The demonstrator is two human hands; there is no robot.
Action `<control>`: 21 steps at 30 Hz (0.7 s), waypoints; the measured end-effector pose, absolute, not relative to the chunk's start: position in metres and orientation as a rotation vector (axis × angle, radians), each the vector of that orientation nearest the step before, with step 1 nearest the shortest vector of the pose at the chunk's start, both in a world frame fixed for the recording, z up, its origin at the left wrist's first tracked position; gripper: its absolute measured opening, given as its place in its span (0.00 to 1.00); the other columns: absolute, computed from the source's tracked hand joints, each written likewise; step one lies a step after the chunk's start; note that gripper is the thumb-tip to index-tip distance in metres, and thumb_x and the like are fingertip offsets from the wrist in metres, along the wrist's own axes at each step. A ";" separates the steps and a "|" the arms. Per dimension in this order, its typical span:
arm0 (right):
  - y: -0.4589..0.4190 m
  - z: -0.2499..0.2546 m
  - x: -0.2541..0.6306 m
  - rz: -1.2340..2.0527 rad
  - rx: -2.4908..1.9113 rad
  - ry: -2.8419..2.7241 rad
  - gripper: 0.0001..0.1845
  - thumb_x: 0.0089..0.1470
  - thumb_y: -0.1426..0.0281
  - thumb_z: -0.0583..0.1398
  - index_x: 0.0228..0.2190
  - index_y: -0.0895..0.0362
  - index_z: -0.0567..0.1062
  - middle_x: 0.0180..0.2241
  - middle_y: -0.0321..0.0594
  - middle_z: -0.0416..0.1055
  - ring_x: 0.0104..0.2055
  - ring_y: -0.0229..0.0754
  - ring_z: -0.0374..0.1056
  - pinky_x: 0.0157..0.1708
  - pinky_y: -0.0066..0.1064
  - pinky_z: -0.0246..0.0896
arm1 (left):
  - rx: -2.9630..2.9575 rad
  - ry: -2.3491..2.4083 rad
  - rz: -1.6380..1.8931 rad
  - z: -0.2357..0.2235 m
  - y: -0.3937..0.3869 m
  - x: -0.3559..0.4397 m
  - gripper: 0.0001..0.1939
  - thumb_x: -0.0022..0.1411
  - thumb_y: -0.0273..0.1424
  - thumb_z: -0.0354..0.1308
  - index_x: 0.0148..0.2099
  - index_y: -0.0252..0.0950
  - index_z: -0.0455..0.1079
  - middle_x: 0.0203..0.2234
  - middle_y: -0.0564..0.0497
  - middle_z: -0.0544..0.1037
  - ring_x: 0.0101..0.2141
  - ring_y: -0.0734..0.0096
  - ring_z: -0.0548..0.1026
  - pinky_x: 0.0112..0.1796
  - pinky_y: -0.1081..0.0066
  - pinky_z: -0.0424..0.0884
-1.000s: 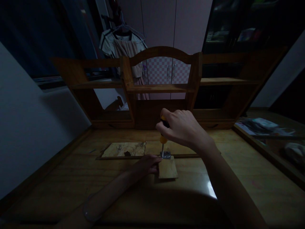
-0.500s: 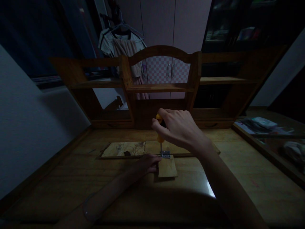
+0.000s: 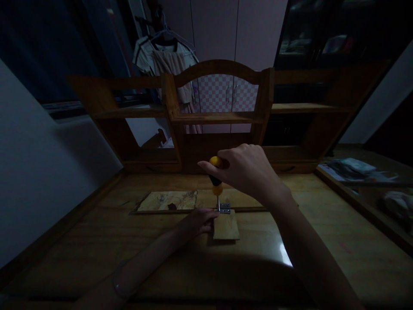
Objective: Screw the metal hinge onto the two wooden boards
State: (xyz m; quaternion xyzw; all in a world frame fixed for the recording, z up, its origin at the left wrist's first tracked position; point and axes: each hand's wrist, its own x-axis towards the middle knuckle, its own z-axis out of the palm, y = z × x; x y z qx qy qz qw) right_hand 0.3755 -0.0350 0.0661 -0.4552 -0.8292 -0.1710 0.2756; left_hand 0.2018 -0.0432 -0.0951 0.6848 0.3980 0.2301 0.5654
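My right hand [image 3: 245, 170] grips the yellow-and-black handle of a screwdriver [image 3: 215, 183], held upright with its tip on a small metal hinge [image 3: 224, 208]. The hinge joins a small wooden block [image 3: 226, 226] to a long flat board [image 3: 180, 200] on the desk. My left hand [image 3: 200, 220] rests on the desk with fingers curled against the left edge of the small block, next to the hinge. The scene is dim.
A wooden desk [image 3: 161, 254] carries a shelf hutch [image 3: 219, 116] along the back edge. A grey wall stands on the left. Papers and clutter [image 3: 358, 168] lie on a surface at the right. Clothes on a hanger [image 3: 167, 56] hang behind the hutch.
My right hand has turned on the screwdriver handle, its fingers now reaching further left and more of the yellow top showing. The left hand and the wood pieces stay put.
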 end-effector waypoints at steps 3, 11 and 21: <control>-0.035 0.068 0.376 -0.462 -1.264 -2.224 0.36 0.59 0.42 0.48 0.19 0.57 0.74 0.19 0.40 0.68 0.23 0.40 0.64 0.25 0.32 0.38 | 1.635 0.912 0.536 -0.095 -0.042 0.201 0.11 0.50 0.33 0.66 0.36 0.35 0.73 0.35 0.47 0.74 0.43 0.58 0.72 0.44 0.67 0.68; -0.036 0.065 0.375 -0.483 -1.301 -2.235 0.31 0.61 0.49 0.49 0.21 0.58 0.74 0.22 0.42 0.70 0.26 0.43 0.66 0.26 0.34 0.41 | 1.177 0.957 0.552 -0.107 -0.040 0.203 0.12 0.58 0.39 0.60 0.36 0.34 0.71 0.32 0.47 0.73 0.40 0.61 0.73 0.43 0.67 0.70; -0.034 0.062 0.378 -0.268 -1.104 -2.353 0.14 0.63 0.65 0.52 0.46 0.55 0.70 0.42 0.41 0.71 0.39 0.42 0.68 0.37 0.31 0.51 | 1.135 0.949 0.567 -0.120 -0.039 0.203 0.18 0.60 0.43 0.59 0.40 0.31 0.70 0.36 0.44 0.74 0.41 0.60 0.74 0.45 0.64 0.70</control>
